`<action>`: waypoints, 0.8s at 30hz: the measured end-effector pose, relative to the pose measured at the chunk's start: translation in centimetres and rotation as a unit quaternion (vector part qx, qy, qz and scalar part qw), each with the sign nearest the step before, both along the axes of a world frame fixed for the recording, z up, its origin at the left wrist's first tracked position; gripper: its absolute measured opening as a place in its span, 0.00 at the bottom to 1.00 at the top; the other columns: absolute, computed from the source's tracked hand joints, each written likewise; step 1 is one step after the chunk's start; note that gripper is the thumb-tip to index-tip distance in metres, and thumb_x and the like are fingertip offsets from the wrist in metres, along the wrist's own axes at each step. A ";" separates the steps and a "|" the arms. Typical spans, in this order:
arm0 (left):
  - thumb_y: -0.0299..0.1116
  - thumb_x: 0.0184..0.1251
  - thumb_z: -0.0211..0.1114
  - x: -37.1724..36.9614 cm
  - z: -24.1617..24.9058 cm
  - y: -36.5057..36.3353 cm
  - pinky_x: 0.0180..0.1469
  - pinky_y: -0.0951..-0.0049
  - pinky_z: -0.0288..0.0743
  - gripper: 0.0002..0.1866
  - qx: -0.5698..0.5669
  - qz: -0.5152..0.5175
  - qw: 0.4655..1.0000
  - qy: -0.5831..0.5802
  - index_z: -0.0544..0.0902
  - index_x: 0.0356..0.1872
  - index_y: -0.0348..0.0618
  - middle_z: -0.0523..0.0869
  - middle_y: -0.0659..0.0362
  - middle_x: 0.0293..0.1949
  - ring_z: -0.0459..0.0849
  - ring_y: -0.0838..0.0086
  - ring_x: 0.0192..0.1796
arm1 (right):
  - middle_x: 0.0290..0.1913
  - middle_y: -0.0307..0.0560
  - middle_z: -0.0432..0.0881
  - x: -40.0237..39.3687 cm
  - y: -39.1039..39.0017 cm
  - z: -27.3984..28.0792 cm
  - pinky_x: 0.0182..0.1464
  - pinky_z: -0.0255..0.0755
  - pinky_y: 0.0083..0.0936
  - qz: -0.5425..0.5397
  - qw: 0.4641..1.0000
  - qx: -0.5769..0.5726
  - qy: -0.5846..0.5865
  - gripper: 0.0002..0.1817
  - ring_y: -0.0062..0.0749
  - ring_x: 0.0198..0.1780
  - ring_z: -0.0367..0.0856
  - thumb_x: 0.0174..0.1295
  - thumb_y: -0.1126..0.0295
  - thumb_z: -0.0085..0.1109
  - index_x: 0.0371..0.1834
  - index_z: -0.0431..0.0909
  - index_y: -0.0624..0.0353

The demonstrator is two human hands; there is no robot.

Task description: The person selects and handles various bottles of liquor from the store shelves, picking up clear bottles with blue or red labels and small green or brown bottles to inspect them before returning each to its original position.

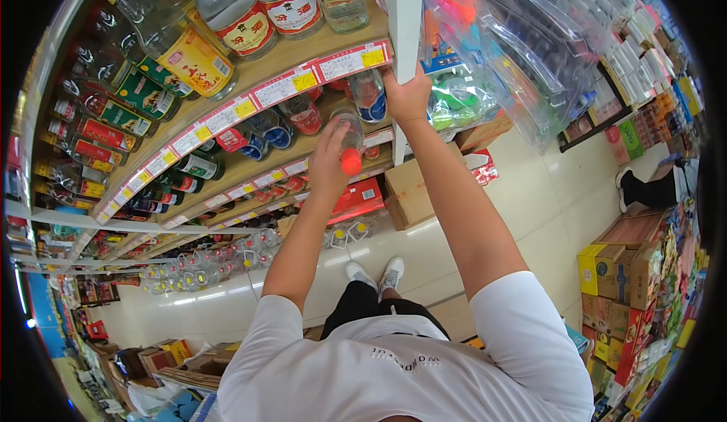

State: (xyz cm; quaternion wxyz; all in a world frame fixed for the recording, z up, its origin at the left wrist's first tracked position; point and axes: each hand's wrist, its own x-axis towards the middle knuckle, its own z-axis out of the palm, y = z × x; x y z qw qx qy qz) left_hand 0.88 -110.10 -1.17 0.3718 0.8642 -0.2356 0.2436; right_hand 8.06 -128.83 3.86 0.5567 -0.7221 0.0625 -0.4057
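Note:
My left hand (328, 157) is wrapped around a clear bottle with an orange-red cap (351, 145), held at the front of the second shelf, its cap tilted toward me. My right hand (409, 98) is closed around the white shelf post (403, 24), just below the end of the upper price strip. Beside it on the second shelf stands a clear bottle with a blue label (370, 100). A red-labelled bottle (303, 113) stands farther left on that shelf. Some of my right fingers are hidden behind the post.
Glass liquor bottles (246, 24) line the top shelf above a price strip (284, 87). Plastic-wrapped toys (462, 81) hang right of the post. A cardboard box (409, 195), a red box (360, 201) and large jugs (250, 246) stand on the floor. Another person's leg (647, 187) shows at right.

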 end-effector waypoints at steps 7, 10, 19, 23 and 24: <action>0.36 0.45 0.82 -3.3 1.5 2.9 0.44 0.61 0.77 0.33 0.092 0.011 0.985 -0.147 0.79 0.55 0.50 0.81 0.54 0.61 0.81 0.54 0.47 | 0.28 0.57 0.84 0.6 0.0 -1.1 0.37 0.77 0.38 -0.011 1.000 0.003 -0.007 0.15 0.51 0.32 0.86 0.52 0.63 0.70 0.34 0.76 0.62; 0.33 0.41 0.84 -5.7 4.5 5.0 0.52 0.56 0.78 0.32 0.114 -0.001 0.974 -0.194 0.77 0.51 0.47 0.81 0.52 0.60 0.81 0.49 0.53 | 0.30 0.57 0.85 0.1 0.1 -0.4 0.40 0.77 0.38 -0.022 1.000 -0.004 0.016 0.17 0.50 0.35 0.86 0.52 0.62 0.69 0.39 0.79 0.63; 0.27 0.38 0.86 -11.5 5.6 12.7 0.65 0.55 0.75 0.39 -0.106 -0.075 0.981 -0.146 0.74 0.56 0.43 0.76 0.43 0.62 0.77 0.47 0.65 | 0.27 0.44 0.83 2.3 -0.8 -3.3 0.29 0.74 0.30 0.029 0.998 0.057 -0.005 0.16 0.29 0.26 0.80 0.62 0.62 0.67 0.36 0.79 0.65; 0.26 0.43 0.82 -14.3 7.1 16.7 0.63 0.50 0.76 0.32 -0.114 -0.076 0.977 -0.162 0.77 0.53 0.43 0.77 0.42 0.61 0.78 0.43 0.63 | 0.25 0.43 0.80 2.4 -0.4 -3.0 0.24 0.69 0.25 0.072 0.991 0.099 -0.060 0.13 0.26 0.22 0.76 0.63 0.66 0.66 0.40 0.77 0.65; 0.26 0.45 0.81 -15.1 7.7 17.8 0.63 0.49 0.76 0.30 -0.086 -0.070 0.978 -0.177 0.77 0.51 0.43 0.77 0.42 0.61 0.79 0.43 0.63 | 0.25 0.43 0.80 2.6 -0.6 -3.1 0.24 0.70 0.25 0.057 0.993 0.088 -0.051 0.13 0.26 0.22 0.77 0.63 0.66 0.66 0.39 0.77 0.65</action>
